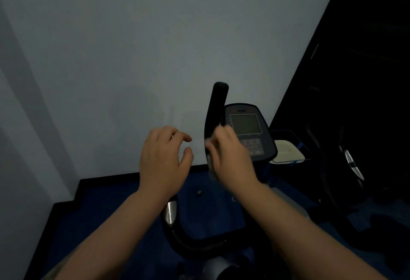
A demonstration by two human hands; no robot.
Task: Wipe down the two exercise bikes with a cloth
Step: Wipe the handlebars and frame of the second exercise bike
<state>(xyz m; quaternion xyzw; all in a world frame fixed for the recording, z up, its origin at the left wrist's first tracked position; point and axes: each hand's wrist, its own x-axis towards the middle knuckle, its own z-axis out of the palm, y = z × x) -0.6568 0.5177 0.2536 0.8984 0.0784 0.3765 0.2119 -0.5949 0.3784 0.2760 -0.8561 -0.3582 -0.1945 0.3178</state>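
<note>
The near exercise bike has a console point(248, 131) with a grey screen and a black upright handlebar point(218, 102) to its left. My right hand point(230, 157) is blurred and closed against the lower part of that upright handlebar. A pale grey bit of cloth point(210, 166) shows under its fingers. My left hand point(164, 160) hovers left of the handlebar, fingers spread, holding nothing. The second bike point(355, 166) is a dark shape at the right, with only a silver part plainly visible.
A curved black handlebar loop point(188, 239) with a silver grip point(170, 213) lies below my arms. A pale object in a blue basket point(288, 151) sits right of the console. A grey wall point(133, 57) is close ahead, above blue floor point(106, 208).
</note>
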